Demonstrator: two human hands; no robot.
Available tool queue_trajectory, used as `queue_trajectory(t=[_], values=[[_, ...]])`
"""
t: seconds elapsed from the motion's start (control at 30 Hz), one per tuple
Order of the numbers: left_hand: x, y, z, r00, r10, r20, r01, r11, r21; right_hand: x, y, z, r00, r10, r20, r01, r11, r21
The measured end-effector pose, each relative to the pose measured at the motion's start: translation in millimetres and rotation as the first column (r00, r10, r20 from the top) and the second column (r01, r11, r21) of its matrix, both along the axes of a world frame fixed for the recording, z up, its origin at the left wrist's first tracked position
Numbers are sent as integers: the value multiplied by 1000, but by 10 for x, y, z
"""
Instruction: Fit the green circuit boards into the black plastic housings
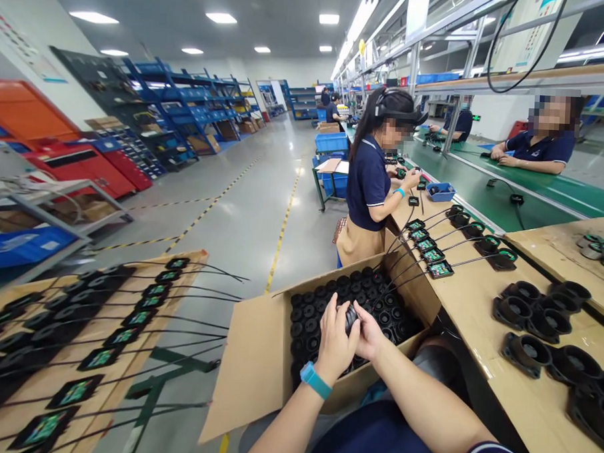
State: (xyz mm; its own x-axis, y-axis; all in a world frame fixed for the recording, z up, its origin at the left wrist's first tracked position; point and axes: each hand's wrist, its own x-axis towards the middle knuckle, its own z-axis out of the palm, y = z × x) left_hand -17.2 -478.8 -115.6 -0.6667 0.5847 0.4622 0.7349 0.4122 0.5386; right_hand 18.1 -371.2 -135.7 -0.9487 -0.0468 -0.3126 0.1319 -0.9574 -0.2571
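Observation:
Both my hands meet over an open cardboard box (256, 358) packed with rows of round black parts (323, 301). My left hand (338, 338), with a teal wristband, has its fingers wrapped round a small round black part (351, 315). From the other side my right hand (370, 333) grips the same part with thumb and fingers. Much of the part is hidden by my fingers. On the bench to the right, black housings with green circuit boards (425, 247) are joined by cables to round black units (486, 244).
Several black flanged housings (527, 353) stand on the cardboard-covered bench (478, 314). At left, another cardboard-topped table (151, 353) bears circuit boards with cables sticking out toward the box. A co-worker (376, 183) stands just ahead beside a green conveyor (548, 197); a blue bin (440, 192) sits nearby.

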Motion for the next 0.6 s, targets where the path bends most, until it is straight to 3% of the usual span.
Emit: queue_trajectory(t=[0.17, 0.37, 0.6], values=[[-75, 77, 116, 999, -18, 38, 20, 999, -39, -50, 90, 85, 998, -55, -23, 55, 998, 7], [-172, 204, 176, 1000, -25, -7, 25, 997, -73, -136, 147, 30, 997, -67, -24, 67, 998, -8], [-202, 306, 252, 993, -114, 30, 114, 993, 3, -251, 337, 95, 988, -156, 9, 156, 988, 1]])
